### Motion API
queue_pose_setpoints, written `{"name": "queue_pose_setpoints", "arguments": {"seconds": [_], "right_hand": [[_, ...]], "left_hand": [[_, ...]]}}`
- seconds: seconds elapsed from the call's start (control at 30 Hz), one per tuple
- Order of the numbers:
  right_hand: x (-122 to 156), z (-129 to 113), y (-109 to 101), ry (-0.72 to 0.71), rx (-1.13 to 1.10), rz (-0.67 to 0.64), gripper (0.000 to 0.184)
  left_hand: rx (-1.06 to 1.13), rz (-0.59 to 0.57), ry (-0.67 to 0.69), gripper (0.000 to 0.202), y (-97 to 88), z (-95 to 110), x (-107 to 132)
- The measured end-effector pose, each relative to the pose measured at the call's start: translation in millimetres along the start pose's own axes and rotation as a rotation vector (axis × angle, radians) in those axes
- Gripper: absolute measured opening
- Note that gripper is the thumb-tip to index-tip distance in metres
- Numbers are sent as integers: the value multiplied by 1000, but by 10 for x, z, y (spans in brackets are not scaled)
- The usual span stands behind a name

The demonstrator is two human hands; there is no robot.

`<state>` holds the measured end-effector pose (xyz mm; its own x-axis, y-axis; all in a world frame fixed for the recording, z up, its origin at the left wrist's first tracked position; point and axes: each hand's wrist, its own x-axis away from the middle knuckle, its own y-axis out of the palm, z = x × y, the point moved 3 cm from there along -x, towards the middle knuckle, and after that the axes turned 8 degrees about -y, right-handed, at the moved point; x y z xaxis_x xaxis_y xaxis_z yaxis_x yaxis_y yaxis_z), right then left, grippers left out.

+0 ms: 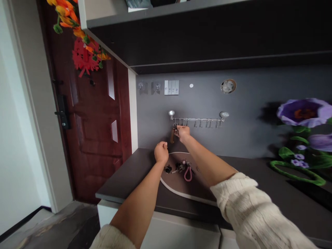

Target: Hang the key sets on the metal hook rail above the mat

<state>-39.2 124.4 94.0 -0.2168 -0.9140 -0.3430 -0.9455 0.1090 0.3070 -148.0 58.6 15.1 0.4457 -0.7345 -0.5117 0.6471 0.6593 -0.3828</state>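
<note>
High against the grey wall, my right hand [183,132] pinches a bunch of keys [176,130] at the left end of a clear hook rail [197,119]. From the bunch hangs a brown fob [172,135]; whether its ring sits on a hook I cannot tell. Lower and to the left, my left hand [161,152] is closed, its fingers curled out of sight. Below both hands is a round brown mat [176,185] with a pale rim. On it lie more keys [178,167], a pink loop strap [187,173] and a small dark ring-shaped item [168,168].
A dark shelf [197,38] overhangs the counter [124,176]. To the right stand purple flowers [301,114] with green leaves. A red-brown door [90,145] is at the left. Light switches [171,87] and two clear adhesive hooks [157,87] are on the wall.
</note>
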Motion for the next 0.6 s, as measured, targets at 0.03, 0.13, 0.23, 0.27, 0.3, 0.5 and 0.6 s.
{"name": "queue_pose_setpoints", "arguments": {"seconds": [0.03,0.13,0.23,0.27,0.3,0.5,0.6], "right_hand": [[-15,22,8,0,-4,14,13],[-44,75,19,-3,5,55,10],[-51,113,7,-2,29,93,9],[-51,124,1,-3,38,99,9],[-52,134,-6,-5,49,100,10],[-81,197,-73,-41,149,93,8],[-102,226,-112,-62,162,69,9]], "left_hand": [[2,3,-9,26,-7,0,-1],[15,8,-27,26,-21,-2,-5],[28,5,-38,25,-26,-7,-10],[31,5,-42,25,-27,-9,-12],[34,6,-49,25,-28,-12,-13],[39,-5,-64,23,-27,-19,-21],[56,-14,-57,22,-16,-38,-26]]}}
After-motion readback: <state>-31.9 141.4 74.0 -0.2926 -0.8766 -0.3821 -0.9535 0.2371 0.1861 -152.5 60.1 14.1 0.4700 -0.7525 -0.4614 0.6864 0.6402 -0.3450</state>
